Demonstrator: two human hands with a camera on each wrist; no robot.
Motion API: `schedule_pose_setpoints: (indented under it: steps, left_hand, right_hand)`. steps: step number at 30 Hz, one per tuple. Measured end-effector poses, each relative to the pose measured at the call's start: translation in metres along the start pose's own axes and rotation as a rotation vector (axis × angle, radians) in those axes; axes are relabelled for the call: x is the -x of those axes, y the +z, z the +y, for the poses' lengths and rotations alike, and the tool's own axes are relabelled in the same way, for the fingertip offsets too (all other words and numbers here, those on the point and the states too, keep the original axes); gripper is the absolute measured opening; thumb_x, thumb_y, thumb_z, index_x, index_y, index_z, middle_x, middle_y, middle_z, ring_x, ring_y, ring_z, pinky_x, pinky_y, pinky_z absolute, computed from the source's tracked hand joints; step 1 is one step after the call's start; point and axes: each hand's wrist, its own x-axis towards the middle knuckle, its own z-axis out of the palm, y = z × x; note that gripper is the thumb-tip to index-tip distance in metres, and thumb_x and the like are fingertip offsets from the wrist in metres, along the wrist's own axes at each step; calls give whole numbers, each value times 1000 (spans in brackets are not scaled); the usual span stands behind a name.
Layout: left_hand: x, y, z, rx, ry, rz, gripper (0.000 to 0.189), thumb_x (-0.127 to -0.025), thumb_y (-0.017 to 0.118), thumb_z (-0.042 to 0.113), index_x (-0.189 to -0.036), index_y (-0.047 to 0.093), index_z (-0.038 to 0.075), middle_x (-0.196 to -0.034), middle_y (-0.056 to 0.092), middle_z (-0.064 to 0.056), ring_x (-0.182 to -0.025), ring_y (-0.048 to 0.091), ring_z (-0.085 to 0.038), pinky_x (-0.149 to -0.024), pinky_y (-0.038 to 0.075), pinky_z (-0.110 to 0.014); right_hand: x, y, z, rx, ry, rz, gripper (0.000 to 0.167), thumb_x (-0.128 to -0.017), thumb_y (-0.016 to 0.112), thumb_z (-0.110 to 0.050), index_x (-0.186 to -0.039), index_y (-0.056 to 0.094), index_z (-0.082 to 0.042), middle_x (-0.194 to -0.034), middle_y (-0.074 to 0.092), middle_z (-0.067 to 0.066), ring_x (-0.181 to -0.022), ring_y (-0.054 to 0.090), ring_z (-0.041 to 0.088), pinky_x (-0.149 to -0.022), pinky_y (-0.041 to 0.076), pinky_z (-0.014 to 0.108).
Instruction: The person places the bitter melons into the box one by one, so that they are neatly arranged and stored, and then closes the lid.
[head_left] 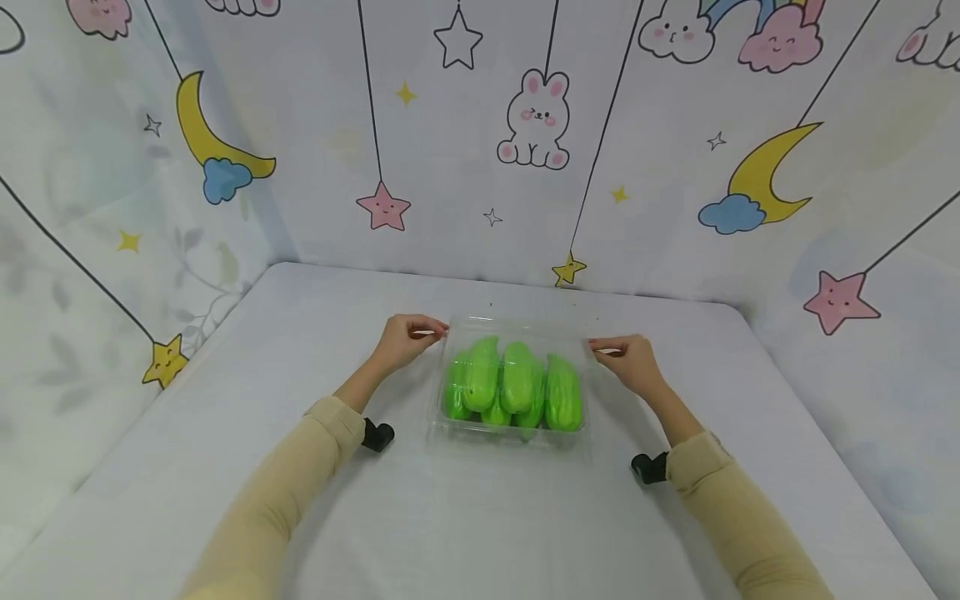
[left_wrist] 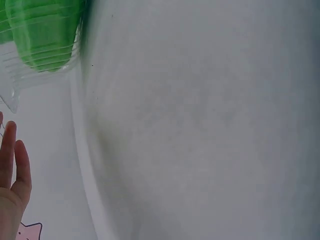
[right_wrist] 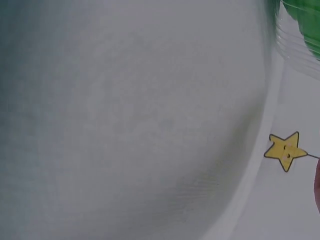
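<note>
A clear plastic box stands mid-table, with several plump, bright green, elongated pieces inside; their exact kind is unclear. At its far left corner, my left hand pinches the plastic edge between thumb and fingertips. My right hand pinches the far right edge in the same way. The left wrist view shows the ribbed wall of the box and a plastic corner just beyond the fingers of my left hand. Only a sliver of my right hand enters the right wrist view.
A white cloth covers the table. Behind it rises a backdrop printed with stars, moons and rabbits. Black camera mounts stick out below the left sleeve and right sleeve.
</note>
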Motion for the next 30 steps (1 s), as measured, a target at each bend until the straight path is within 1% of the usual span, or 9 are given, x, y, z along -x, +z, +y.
schedule_pose_setpoints:
  steps: [6, 9, 13, 16, 19, 21, 25, 27, 30]
  left_hand:
    - [7, 2, 1, -70, 14, 18, 16, -88, 55, -1, -89, 72, 1, -106, 66, -12, -100, 61, -26, -80, 51, -34]
    - [10, 4, 4, -103, -11, 20, 20, -88, 52, -1, -90, 72, 1, -109, 65, -10, -102, 60, -24, -81, 51, -35]
    - [16, 6, 11, -169, -41, 3, 22, -90, 49, 4, -95, 70, 2, -117, 62, -9, -106, 57, -26, -82, 50, -37]
    - [23, 8, 16, -214, -63, -20, 24, -94, 47, 11, -106, 66, 2, -124, 55, -12, -109, 55, -30, -84, 48, -41]
    - [35, 11, 26, -222, -114, -58, 32, -96, 45, 17, -124, 55, 3, -133, 46, -16, -112, 52, -34, -88, 46, -44]
    - [44, 13, 33, -179, -176, -79, 39, -97, 43, 18, -133, 45, 4, -138, 39, -18, -116, 49, -36, -88, 46, -45]
    - [66, 19, 51, 10, -355, -104, 49, -97, 40, 18, -143, 26, 8, -145, 25, -18, -124, 38, -37, -88, 45, -46]
    - [77, 22, 58, 120, -442, -106, 53, -97, 40, 17, -145, 19, 10, -146, 21, -19, -126, 34, -38, -89, 45, -46]
    - [91, 24, 64, 240, -534, -106, 58, -96, 41, 14, -146, 12, 10, -145, 19, -21, -126, 32, -41, -89, 45, -47]
  right_hand:
    - [7, 1, -3, 16, -72, -48, 19, -85, 64, -3, -102, 69, 3, -110, 63, 15, -103, 59, 31, -76, 52, 37]
    - [11, 0, -4, 10, -89, -71, 21, -85, 61, -2, -104, 67, 6, -114, 61, 16, -106, 57, 32, -75, 53, 40]
    - [16, -1, -8, 9, -88, -108, 26, -89, 59, -10, -108, 64, 7, -120, 58, 16, -112, 52, 35, -79, 50, 46]
    - [21, -3, -13, 17, -70, -150, 33, -90, 57, -15, -115, 60, 7, -127, 53, 16, -118, 47, 36, -86, 45, 51]
    - [27, -4, -18, 17, -60, -217, 40, -90, 56, -13, -125, 52, 7, -136, 44, 17, -120, 43, 40, -92, 38, 55]
    - [32, -6, -20, 26, -55, -267, 46, -89, 55, -11, -131, 45, 7, -140, 36, 19, -120, 42, 42, -95, 34, 57]
    - [41, -7, -25, 21, -8, -354, 55, -91, 50, -15, -140, 31, 4, -146, 21, 25, -123, 35, 46, -96, 30, 61]
    - [46, -7, -27, -1, 31, -385, 58, -93, 46, -19, -143, 24, 0, -147, 15, 26, -124, 31, 49, -94, 33, 61]
    - [53, -6, -29, -31, 70, -389, 60, -95, 44, -22, -146, 17, -4, -147, 12, 27, -124, 31, 50, -90, 40, 56]
